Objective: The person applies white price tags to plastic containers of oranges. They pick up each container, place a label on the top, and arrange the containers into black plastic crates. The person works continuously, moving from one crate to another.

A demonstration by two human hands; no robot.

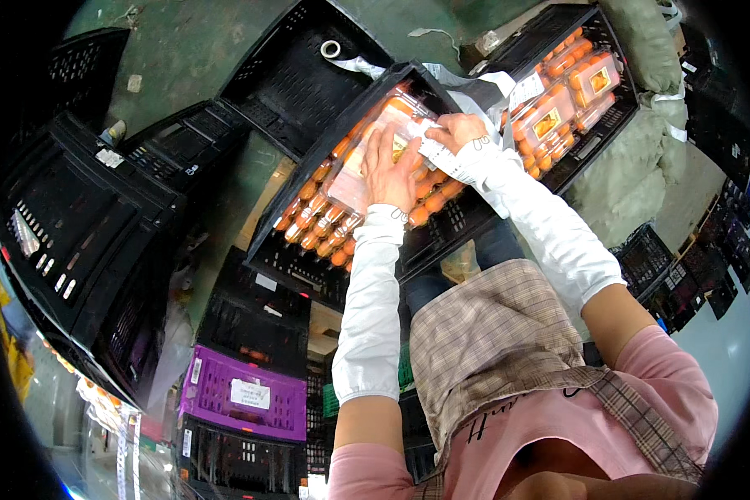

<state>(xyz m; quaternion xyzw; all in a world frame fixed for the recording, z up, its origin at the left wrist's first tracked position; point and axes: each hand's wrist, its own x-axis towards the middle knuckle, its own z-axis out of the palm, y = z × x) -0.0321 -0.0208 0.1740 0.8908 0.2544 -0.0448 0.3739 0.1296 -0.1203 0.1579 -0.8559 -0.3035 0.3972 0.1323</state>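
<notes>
A black plastic crate (269,250) lies before me, filled with clear plastic packs of small orange fruit (315,225). My left hand (390,169) rests flat on the lid of an upper clear plastic pack (348,181), fingers somewhat spread. This pack bears a label with a picture, partly under my fingers. My right hand (459,132) pinches a strip of white printed labels (437,153) over the pack's right side. Its fingertips hide part of the strip. White sleeve covers run over both forearms.
Another black crate (628,94) at upper right holds more fruit packs (547,122). Pale backing strip (456,78) trails over the crates, and a small roll (330,49) lies in a black crate (287,81). A purple crate (275,400) and several black crates (94,231) stand at left.
</notes>
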